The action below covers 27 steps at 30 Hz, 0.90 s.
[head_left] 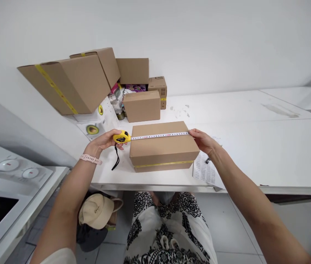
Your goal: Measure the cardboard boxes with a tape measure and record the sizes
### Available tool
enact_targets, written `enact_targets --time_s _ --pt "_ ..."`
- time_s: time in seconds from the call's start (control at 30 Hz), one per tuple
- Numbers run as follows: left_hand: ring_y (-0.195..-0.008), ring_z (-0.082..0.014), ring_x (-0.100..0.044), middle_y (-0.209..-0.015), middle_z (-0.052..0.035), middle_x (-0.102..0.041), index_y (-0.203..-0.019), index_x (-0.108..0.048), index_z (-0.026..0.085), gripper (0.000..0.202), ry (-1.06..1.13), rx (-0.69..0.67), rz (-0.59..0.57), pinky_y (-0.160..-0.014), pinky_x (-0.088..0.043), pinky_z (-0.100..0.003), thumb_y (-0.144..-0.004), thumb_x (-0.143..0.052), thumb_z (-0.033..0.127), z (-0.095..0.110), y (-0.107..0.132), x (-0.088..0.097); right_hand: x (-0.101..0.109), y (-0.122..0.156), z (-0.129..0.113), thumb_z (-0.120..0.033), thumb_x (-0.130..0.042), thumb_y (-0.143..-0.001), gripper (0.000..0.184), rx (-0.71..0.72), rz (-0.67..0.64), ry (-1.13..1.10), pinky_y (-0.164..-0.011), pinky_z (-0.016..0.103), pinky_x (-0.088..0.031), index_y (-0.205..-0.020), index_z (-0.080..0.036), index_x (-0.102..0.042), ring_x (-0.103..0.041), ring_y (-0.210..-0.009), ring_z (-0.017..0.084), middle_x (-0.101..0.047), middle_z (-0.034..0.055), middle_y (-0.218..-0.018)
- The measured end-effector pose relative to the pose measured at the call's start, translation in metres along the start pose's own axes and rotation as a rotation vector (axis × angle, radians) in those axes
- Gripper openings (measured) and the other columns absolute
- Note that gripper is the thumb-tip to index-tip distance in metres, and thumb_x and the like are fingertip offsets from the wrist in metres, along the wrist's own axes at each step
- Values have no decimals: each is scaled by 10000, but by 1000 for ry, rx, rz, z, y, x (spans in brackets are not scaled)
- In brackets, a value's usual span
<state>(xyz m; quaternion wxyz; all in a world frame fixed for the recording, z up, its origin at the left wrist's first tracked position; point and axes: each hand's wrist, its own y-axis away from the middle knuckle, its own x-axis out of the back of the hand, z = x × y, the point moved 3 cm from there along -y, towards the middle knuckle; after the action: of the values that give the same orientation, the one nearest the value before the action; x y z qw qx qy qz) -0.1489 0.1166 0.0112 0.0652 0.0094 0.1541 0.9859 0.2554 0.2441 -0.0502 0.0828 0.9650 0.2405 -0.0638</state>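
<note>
A yellow and black tape measure (121, 137) is gripped in my left hand (106, 140), just off the left end of a closed cardboard box (162, 146). Its white blade (158, 136) is stretched across the top of the box. At the box's right edge, my right hand (201, 139) pinches the blade's free end. A black wrist strap dangles from the tape case onto the table. Yellow tape runs along the box's front side. Partly under my right forearm lies a printed sheet (204, 168) with a dark object, perhaps a pen, on it.
Several cardboard boxes (86, 80) are stacked at the back left, above white cartons with avocado pictures (92, 129). A smaller box (143, 106) stands behind the measured one. A microwave (15, 172) is at far left; a beige cap (96, 211) sits below the white table (243, 154).
</note>
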Motion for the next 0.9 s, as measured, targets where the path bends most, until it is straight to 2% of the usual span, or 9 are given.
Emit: enact_targets --time_s 0.1,0.2,0.43,0.63,0.73,0.9 --pt "-712 -227 -676 -887 -130 -763 -950 -720 100 302 10 3 19 -610 -615 -357 -795 -641 346 3 2 -4 0 -1 0 -465 -926 -544 490 -65 63 -160 -605 281 -383 -685 -223 -523 -497 -652 138 -556 -31 -673" --pt "-693 -220 -672 -877 -120 -762 -944 -715 103 291 15 10 26 -615 -623 -367 -784 -650 337 5 4 -7 -2 0 -1 -411 -954 -515 474 -80 95 -212 -601 271 -390 -692 -218 -558 -497 -633 123 -565 -41 -669" --pt "-764 -243 -689 -922 -129 -761 -972 -713 110 276 15 14 28 -605 -622 -360 -809 -629 317 5 4 -8 -4 8 1 -412 -948 -563 381 16 126 -213 -706 302 -477 -789 -212 -714 -592 -703 141 -681 -5 -759" --pt "-769 -242 -685 -909 -135 -761 -955 -718 109 263 21 13 33 -607 -620 -352 -819 -612 308 3 3 -5 0 6 2 -382 -928 -581 358 45 104 -225 -768 316 -520 -858 -225 -765 -638 -782 170 -738 23 -847" --pt "-761 -245 -684 -892 -137 -758 -960 -717 105 272 18 15 32 -595 -616 -350 -822 -604 310 1 2 -3 -1 4 3 -338 -909 -592 361 35 76 -248 -710 293 -519 -895 -227 -747 -638 -766 164 -735 17 -854" --pt "-789 -256 -687 -894 -132 -754 -966 -723 109 288 10 11 24 -613 -621 -367 -813 -604 321 1 2 -3 -3 0 7 -267 -917 -536 399 -15 111 -361 -587 244 -465 -825 -236 -644 -560 -609 112 -626 -55 -672"
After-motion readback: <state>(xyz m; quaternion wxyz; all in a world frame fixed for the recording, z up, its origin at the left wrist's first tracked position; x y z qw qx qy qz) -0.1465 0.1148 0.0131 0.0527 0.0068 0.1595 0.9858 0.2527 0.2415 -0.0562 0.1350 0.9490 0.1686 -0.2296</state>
